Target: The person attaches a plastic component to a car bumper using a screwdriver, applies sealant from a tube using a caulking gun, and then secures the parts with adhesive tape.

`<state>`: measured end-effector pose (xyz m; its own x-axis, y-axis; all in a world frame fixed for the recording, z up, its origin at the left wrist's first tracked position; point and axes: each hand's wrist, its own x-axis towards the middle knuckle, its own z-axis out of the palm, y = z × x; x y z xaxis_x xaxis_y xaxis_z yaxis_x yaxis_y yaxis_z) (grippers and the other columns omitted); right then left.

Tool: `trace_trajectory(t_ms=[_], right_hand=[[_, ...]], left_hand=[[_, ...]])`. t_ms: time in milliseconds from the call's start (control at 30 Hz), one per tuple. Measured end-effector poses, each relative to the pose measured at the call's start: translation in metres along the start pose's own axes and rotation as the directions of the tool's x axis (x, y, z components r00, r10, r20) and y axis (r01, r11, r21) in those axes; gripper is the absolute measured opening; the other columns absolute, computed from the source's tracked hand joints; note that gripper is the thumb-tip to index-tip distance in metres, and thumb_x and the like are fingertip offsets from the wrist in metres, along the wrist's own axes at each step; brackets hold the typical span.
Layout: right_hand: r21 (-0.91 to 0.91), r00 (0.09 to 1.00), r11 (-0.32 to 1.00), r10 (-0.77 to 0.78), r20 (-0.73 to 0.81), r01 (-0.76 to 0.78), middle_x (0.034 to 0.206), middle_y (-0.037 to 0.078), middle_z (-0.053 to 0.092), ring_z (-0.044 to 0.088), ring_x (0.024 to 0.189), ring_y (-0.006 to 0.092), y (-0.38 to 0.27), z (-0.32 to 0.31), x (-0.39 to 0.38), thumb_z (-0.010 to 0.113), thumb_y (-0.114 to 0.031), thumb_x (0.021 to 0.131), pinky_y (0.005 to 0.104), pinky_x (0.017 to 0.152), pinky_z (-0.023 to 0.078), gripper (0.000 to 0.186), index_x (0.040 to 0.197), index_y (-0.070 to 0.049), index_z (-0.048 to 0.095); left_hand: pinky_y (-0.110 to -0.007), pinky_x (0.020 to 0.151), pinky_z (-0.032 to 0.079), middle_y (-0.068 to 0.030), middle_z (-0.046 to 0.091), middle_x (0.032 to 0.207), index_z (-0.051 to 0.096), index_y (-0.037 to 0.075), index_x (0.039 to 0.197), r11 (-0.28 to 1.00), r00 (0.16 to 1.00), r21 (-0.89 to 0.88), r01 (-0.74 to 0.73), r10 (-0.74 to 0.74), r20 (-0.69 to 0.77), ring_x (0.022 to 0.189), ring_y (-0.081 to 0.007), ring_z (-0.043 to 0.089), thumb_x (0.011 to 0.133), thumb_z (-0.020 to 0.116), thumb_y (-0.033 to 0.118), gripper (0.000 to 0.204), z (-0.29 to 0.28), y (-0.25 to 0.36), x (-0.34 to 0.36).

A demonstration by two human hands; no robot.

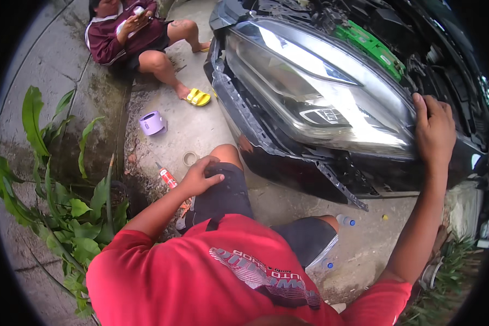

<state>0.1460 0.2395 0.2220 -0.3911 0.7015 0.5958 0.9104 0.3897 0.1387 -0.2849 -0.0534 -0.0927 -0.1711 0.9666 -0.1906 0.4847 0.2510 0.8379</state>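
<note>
My left hand (204, 176) rests on my left thigh in dark shorts, fingers apart and holding nothing. My right hand (437, 127) lies against the right end of a large clear headlight (320, 81), its fingers stretched over the edge where lamp and car body meet. That headlight sits in the front corner of a black car (462, 163) whose engine bay is exposed. Below the lamp, the body edge (288, 155) is bare, showing brackets and a hanging black panel. Beside my left hand are a red and white tube with a nozzle (168, 178) and a roll of tape (190, 158).
Another person (114, 41) sits at the upper left, holding something white; a yellow sandal (198, 98) shows on one foot. A purple ring-shaped object (152, 123) stands on the concrete. Leafy plants (76, 217) crowd the left. Blue-capped bottles (346, 220) lie near my right leg.
</note>
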Motion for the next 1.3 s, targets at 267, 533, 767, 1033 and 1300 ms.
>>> trace_trajectory(t_ms=[267,533,767,1033,1300], right_hand=[[-0.054,0.996,0.995,0.088,0.019,-0.087,0.099,0.016,0.075,0.067,0.104,0.0353,-0.005,0.001,0.004,0.062,-0.056,0.1,0.0475,0.091,0.053,0.05,0.102,-0.008,0.078],[-0.098,0.985,0.982,0.165,0.044,-0.16,0.103,0.016,0.073,0.067,0.108,0.0346,-0.008,0.002,0.002,0.062,-0.061,0.098,0.0468,0.094,0.053,0.052,0.11,-0.013,0.079],[-0.15,0.989,0.979,0.144,0.042,-0.136,0.107,0.016,0.074,0.067,0.111,0.0343,0.003,0.009,0.003,0.058,-0.065,0.098,0.0469,0.096,0.053,0.055,0.112,-0.016,0.08],[-0.112,0.985,0.979,0.174,0.018,-0.171,0.108,0.02,0.074,0.068,0.111,0.0367,-0.007,0.005,0.002,0.055,-0.069,0.098,0.0487,0.095,0.055,0.059,0.111,-0.017,0.08],[-0.139,0.986,0.978,0.163,0.044,-0.156,0.112,0.018,0.074,0.066,0.117,0.0364,0.001,0.012,0.003,0.054,-0.069,0.099,0.0491,0.1,0.052,0.061,0.118,-0.016,0.078]], left_hand=[[-0.049,0.104,0.054,-0.0185,0.052,0.138,0.031,-0.002,0.157,0.357,0.902,-0.829,0.431,-0.168,0.396,0.127,-0.033,0.059,0.098,0.061,0.066,0.095,-0.003,0.013,0.092],[-0.05,0.117,0.044,-0.0182,0.054,0.145,0.04,-0.001,0.152,0.105,0.857,-0.85,0.516,-0.076,0.51,0.137,-0.035,0.055,0.091,0.058,0.08,0.104,-0.003,-0.003,0.109],[-0.041,0.091,0.056,-0.0089,0.065,0.124,0.056,0.006,0.132,0.014,0.823,-0.823,0.568,-0.023,0.567,0.106,-0.0278,0.066,0.089,0.059,0.083,0.088,-0.008,0.008,0.125],[-0.033,0.084,0.052,-0.002,0.066,0.119,0.055,0.008,0.137,0.178,0.874,-0.856,0.485,-0.049,0.484,0.099,-0.0185,0.063,0.094,0.05,0.082,0.085,0.002,-0.007,0.126],[-0.029,0.084,0.055,0.0003,0.069,0.117,0.058,0.01,0.135,0.213,0.898,-0.873,0.439,-0.116,0.424,0.091,-0.0127,0.064,0.095,0.053,0.079,0.08,0.001,0.017,0.114]])
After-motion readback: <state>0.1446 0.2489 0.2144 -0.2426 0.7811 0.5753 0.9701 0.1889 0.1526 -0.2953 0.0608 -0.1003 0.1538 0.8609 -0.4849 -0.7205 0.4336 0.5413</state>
